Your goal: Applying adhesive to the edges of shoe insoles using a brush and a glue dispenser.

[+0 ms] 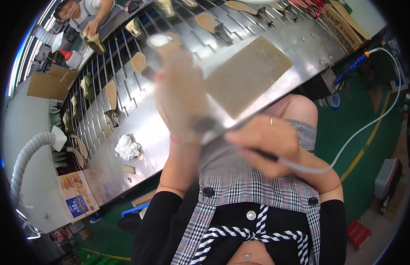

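Note:
Motion smears both hands. Above the near edge of the metal bench, my left hand [167,97] is closed round a long tan shoe sole [183,88], its toe pointing away and a dark heel toward me. To the right, over my lap, my right hand [271,141] grips a slim dark-handled tool [263,153] with a pale hose or cord [302,168] trailing from it. The tool's tip is too blurred to make out and lies close to the heel. Beyond the sole is a round white-topped thing [160,41], also blurred.
A ribbed cardboard sheet [253,73] lies on the bench [147,123]. Several heeled soles [111,95] rest along the slatted conveyor [96,128]. Crumpled white tissue [127,147] sits left, near a bendy grey duct [30,148]. A co-worker [92,15] handles a shoe at the far left.

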A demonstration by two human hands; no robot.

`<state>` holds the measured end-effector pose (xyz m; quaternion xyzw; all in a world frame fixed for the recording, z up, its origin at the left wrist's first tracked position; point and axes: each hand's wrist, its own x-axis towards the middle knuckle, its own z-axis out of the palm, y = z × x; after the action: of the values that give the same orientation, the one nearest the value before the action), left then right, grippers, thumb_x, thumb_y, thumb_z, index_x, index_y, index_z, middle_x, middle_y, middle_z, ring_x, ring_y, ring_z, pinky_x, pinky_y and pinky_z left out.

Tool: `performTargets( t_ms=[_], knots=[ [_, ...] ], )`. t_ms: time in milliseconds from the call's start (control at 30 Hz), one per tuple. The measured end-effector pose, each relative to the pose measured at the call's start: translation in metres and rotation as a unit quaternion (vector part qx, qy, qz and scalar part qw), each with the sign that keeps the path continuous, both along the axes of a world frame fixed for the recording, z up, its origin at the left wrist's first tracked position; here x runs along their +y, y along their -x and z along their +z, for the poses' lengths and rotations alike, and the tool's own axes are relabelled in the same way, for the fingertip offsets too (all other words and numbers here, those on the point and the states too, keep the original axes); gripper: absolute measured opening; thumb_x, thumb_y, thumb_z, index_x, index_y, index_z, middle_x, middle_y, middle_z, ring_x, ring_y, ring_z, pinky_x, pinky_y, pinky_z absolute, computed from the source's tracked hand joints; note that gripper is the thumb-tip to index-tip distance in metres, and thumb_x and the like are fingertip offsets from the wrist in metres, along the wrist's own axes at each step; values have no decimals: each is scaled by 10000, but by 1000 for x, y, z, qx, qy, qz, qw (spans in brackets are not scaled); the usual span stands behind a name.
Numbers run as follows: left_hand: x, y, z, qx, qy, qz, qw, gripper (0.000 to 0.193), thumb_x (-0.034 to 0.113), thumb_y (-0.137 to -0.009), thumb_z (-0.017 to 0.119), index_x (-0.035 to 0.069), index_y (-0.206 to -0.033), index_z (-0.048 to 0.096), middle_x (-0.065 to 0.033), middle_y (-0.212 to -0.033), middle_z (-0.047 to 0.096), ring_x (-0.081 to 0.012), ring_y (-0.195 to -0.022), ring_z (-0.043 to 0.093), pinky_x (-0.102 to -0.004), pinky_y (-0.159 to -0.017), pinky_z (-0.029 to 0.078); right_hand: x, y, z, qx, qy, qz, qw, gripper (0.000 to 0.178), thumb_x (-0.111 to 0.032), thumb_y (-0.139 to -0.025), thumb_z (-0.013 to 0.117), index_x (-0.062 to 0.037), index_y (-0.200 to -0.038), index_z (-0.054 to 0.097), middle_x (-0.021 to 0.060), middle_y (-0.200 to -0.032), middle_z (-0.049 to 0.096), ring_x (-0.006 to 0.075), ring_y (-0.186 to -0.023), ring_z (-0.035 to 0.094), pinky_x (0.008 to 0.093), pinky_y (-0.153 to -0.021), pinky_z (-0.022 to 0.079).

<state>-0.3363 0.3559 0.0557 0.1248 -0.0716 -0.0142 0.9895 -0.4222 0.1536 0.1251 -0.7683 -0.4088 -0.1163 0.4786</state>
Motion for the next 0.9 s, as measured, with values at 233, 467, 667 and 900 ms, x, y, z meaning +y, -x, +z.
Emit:
performTargets(
  t_ms=[233,467,667,900],
  knots=[
    [6,-1,-11,33,31,-102,994,617,397,-1027,394,-58,-1445,378,-273,-1410,462,-358,-1151,556,-461,-1023,452,-5,-12,2,-33,-8,-37,999,334,26,-710,720,30,-1044,727,128,-826,698,255,-703,670,332,-645,546],
    [2,2,-7,78,100,-186,974,632,354,-995,450,-20,-1490,328,-288,-1474,372,-379,-1303,441,-488,-1074,402,-12,-7,12,3,-32,67,997,322,45,-713,698,54,-1034,721,133,-823,702,261,-708,667,331,-608,523],
    [3,9,3,132,156,-267,942,701,345,-972,494,-33,-1518,269,-286,-1522,298,-379,-1398,348,-484,-1134,355,-22,-11,17,-11,-10,134,991,323,0,-736,727,21,-1058,718,127,-823,696,269,-673,659,349,-598,514],
    [1,21,27,189,8,-266,945,668,523,-1008,398,-15,-1393,481,-144,-1295,610,-258,-1146,614,-369,-1008,476,-32,-21,18,-9,-5,70,997,303,7,-726,734,9,-1029,733,117,-825,712,253,-695,667,335,-600,509]
  ],
)
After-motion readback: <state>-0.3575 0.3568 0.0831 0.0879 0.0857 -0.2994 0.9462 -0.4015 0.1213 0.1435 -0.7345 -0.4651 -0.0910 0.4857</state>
